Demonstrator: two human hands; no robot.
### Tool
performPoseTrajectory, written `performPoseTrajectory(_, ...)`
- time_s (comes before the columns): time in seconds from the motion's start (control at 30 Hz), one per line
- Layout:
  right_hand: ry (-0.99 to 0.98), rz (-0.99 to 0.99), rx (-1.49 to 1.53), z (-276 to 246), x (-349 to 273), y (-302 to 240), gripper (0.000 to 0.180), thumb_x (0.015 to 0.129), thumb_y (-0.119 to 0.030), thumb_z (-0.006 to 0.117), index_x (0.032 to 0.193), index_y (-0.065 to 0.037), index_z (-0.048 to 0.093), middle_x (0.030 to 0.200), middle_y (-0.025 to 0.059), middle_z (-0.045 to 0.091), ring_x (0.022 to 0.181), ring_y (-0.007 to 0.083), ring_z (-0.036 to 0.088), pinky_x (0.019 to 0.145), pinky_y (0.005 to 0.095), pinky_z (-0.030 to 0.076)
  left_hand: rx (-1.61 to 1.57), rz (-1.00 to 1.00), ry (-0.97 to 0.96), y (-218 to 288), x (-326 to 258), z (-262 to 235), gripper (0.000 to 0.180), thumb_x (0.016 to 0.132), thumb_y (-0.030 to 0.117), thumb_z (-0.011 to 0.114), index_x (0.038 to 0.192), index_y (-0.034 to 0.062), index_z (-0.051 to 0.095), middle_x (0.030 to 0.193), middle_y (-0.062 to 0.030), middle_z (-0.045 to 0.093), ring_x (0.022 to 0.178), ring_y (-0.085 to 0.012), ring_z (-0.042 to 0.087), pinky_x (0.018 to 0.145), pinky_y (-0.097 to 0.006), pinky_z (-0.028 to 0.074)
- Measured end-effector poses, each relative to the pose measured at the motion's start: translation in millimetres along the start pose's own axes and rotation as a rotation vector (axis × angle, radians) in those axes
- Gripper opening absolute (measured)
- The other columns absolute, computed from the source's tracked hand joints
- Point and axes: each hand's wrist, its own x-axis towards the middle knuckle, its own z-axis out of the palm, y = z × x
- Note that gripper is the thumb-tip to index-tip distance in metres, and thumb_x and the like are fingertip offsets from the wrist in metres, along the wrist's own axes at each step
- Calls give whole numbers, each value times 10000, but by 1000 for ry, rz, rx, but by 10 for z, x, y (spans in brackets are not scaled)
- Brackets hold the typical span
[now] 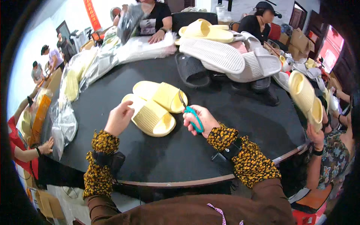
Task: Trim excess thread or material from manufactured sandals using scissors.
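Note:
A pair of pale yellow slides lies on the black table (210,150) in front of me, the nearer slide (152,114) partly over the farther slide (161,95). My right hand (198,119) grips small scissors (195,120) with teal handles, their blades pointing up over the right end of the farther slide. My left hand (119,117) is closed in a pinch at the left edge of the nearer slide. Whatever lies between its fingertips, if anything, is too small to make out.
White, yellow and black slides (212,54) are heaped at the back right. Plastic-bagged slides (93,63) line the left rim. At right, a co-worker's hand (315,135) holds yellow slides (305,97). Another co-worker's hand (46,145) rests at the left edge.

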Motion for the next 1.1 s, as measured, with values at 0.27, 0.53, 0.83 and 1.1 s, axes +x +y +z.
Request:
performPoseTrajectory(0.27,9,-33,-44,-70,-8,-9,238,822,-178,597,1002,-34,535,675,34,561,474,76,525,373,208,425,-150,-60,-411,109,552,476,379,877,180,531,1203,-12,507,1065,-124,599,961,-181,578,834,-279,459)
performPoseTrajectory(0.53,23,-38,-36,-105,80,-25,329,796,-194,629,1031,12,524,667,50,570,446,79,525,340,209,420,-891,-413,-460,-10,577,421,387,847,51,502,1215,-62,461,1101,-142,580,987,-191,580,867,-296,472)
performPoseTrajectory(0.83,88,-64,-125,-36,9,-92,349,823,-189,618,1110,-25,506,711,30,567,497,52,519,392,185,419,-1185,-410,-379,270,424,484,445,808,-22,440,1248,-49,385,1111,-150,562,1008,-208,569,885,-311,461)
performPoseTrajectory(1.1,70,-29,-225,8,12,-164,429,814,-165,632,1158,27,461,734,39,582,517,60,519,403,207,418,-1032,-355,-252,280,295,494,575,776,-29,517,1295,2,272,1078,-137,566,906,-171,568,712,-278,477)
